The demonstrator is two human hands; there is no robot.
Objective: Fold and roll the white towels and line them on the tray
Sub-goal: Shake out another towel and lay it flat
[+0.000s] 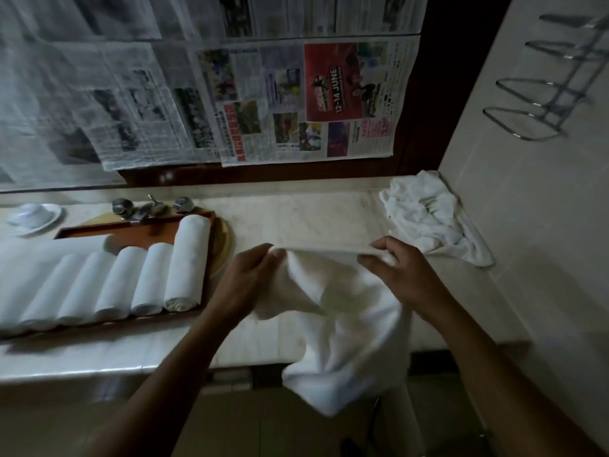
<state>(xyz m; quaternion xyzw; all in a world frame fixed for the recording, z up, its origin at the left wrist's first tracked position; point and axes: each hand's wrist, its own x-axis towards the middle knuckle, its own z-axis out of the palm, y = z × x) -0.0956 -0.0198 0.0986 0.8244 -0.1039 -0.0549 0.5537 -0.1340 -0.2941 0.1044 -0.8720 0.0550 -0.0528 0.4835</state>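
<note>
So this is the spread-it-out bit before the fold. Left hand [245, 278] and right hand [400, 270] each pinch the top edge of one towel [342, 324], fingers curled over the hem with the thumbs seemingly underneath. The edge is stretched fairly taut between the two sets of fingertips. The rest of the cloth hangs below the fingers and droops past the front lip of the counter [296, 212], bunched and a bit twisted.

My take on doing this well:

- It looks like both hands are in from the corners, which I reckon is why the bottom hangs crooked. Slide each pinch outward to a true corner first.
- Give it one short shake so the hanging part falls flat, then lay it on the bare counter just beyond the fingertips, not half off the lip.
- Smooth it from the fingers outward before folding. Any wrinkle trapped now ends up as a lump in the roll.
- Match the fold width to the rolls [188, 262] already on the tray [138, 230], out past the left fingers. They're side by side and touching, and the last one sits right at the tray's end nearest the left hand, so I can't tell if there's room for another.

The unfolded pile [425, 216] sits beyond the right fingers, against the wall, so more are waiting.
</note>
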